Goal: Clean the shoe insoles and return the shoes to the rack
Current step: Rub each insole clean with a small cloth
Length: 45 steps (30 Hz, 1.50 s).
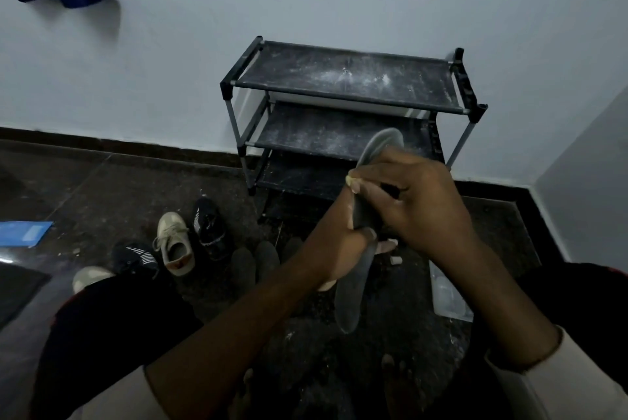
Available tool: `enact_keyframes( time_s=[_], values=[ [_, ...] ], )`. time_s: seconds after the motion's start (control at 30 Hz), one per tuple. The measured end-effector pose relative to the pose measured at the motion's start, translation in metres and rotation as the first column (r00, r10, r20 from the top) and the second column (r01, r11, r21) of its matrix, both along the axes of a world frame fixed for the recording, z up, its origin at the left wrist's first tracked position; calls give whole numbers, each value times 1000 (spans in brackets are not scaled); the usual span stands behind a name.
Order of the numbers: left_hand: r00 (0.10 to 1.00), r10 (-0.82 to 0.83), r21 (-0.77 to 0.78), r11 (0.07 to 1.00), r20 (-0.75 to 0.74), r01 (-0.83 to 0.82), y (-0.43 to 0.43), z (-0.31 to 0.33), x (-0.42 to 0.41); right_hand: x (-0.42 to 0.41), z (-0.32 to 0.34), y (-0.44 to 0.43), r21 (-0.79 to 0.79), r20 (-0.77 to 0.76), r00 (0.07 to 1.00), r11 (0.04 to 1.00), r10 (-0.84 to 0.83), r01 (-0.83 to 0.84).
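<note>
The job looked to be at its midpoint, with none of the returning yet begun. The rack stood against the wall with every visible shelf bare of shoes and streaked with pale dust. On the floor to its left lay the pale sneaker and a black sneaker just beside it, a second black sneaker nearer the person's knee, and another pale shoe half hidden behind that knee. A few dark loose insoles lay just right of the shoes; whether those were cleaned could not be told.

One grey insole was held up in front of the rack, standing roughly on end. The left hand had its grip closed round the insole's middle, thumb pressed along one edge. The right hand sat over the upper half with fingers curled tight onto it, apparently rubbing; whether a cloth lay under them was not visible. By my reading, this insole needed finishing, then refitting, then the shoes racking
</note>
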<state>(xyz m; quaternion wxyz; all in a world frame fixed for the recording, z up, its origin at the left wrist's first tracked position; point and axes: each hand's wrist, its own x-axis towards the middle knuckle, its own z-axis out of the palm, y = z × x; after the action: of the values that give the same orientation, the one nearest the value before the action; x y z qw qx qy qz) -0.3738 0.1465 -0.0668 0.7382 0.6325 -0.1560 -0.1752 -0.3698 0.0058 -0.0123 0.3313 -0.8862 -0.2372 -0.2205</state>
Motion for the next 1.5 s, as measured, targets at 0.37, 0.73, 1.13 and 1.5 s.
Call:
enact_keyframes(
  time_s=[0.37, 0.73, 1.13, 1.5],
  values=[
    [1000, -14, -63, 998, -12, 13, 4, 4, 1, -2, -4, 5, 142, -25, 998, 988, -50, 53],
    [963, 68, -385, 907, -260, -168, 15, 14, 15, 0, -7, -4, 61, -119, 974, 978, -191, 199],
    [974, 192, -74, 977, -116, -202, 13, 15, 10, -3, -11, 7, -30, -136, 975, 985, -174, 172],
    [977, 185, -91, 977, -107, -194, 12, 8, 13, -3, -12, 6, -3, -131, 968, 977, -213, 215]
  ],
)
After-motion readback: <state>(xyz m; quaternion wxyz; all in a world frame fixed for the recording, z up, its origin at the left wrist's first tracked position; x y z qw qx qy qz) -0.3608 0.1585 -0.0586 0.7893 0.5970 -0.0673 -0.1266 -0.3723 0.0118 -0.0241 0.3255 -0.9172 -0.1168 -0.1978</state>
